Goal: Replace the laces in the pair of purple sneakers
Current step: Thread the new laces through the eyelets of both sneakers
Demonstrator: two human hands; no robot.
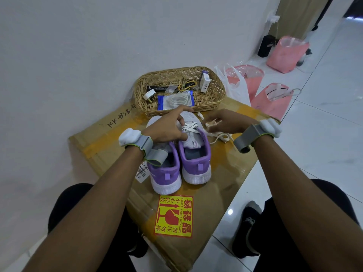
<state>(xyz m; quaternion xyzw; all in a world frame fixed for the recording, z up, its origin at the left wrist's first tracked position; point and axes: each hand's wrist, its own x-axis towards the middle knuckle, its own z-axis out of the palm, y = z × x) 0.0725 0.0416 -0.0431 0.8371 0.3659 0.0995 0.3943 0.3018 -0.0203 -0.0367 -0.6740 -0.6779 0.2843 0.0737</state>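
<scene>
Two purple sneakers stand side by side on a cardboard box (225, 185), heels toward me. The left sneaker (165, 175) has no visible lace, and its front is hidden under my left hand (167, 127), which rests over the shoes with fingers curled onto the right sneaker's tongue. The right sneaker (196, 161) carries a white lace (189, 127) across its upper eyelets. My right hand (225, 122) pinches the loose white lace (220, 137) that trails onto the box to the right of the shoe.
A wicker basket (216, 89) with a blue packet of white laces (175, 102), a plug and small boxes sits behind the shoes. Pink bags (284, 54) stand on the tiled floor at right. A wall runs along the left.
</scene>
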